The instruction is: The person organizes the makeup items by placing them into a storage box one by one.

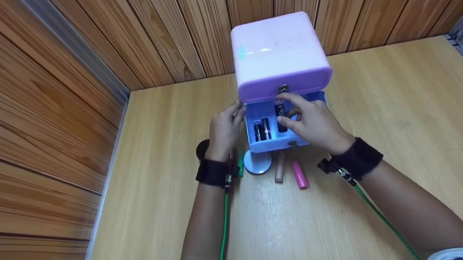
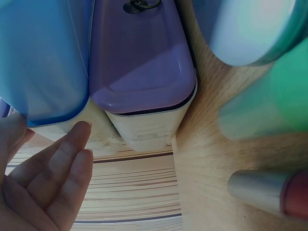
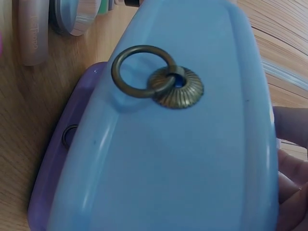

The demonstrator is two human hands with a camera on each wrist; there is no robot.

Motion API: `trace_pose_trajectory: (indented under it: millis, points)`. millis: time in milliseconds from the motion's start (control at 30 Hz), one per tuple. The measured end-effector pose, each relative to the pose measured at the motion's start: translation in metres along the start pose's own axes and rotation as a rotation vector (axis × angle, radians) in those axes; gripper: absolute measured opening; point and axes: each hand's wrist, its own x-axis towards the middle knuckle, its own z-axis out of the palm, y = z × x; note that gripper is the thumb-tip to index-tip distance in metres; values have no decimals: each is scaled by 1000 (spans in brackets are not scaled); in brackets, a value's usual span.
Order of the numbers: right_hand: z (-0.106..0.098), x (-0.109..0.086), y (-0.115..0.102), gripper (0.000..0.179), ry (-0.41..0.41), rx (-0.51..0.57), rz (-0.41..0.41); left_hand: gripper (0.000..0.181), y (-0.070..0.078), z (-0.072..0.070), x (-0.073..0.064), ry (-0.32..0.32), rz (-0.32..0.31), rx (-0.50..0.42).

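Note:
A pink and purple drawer box (image 1: 281, 50) has a blue drawer (image 1: 270, 144) pulled out below its top. Inside the drawer lie two small black lipstick tubes (image 1: 262, 130) on the left and a longer black tube with pale print (image 1: 280, 107) in the middle. My right hand (image 1: 315, 119) reaches into the drawer, thumb and index finger pinching the longer tube. At the drawer's left side, my left hand (image 1: 225, 126) touches the edge with fingers loosely extended; in the left wrist view its fingers (image 2: 72, 159) lie against the drawer's pale side wall.
On the table in front of the box are a round silver-rimmed compact (image 1: 257, 161), a beige tube (image 1: 280, 169), a pink tube (image 1: 300, 175) and a green tube (image 1: 240, 165). A black round item (image 1: 202, 150) is beside my left wrist. Wood-panelled walls stand behind and left.

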Motion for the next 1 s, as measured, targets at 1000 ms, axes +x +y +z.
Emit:
trace_pose_trajectory:
  millis: [1000]
  points:
    - [9,33,-2,54,-405,-240,247,36,-4,2,0,7,17,6]
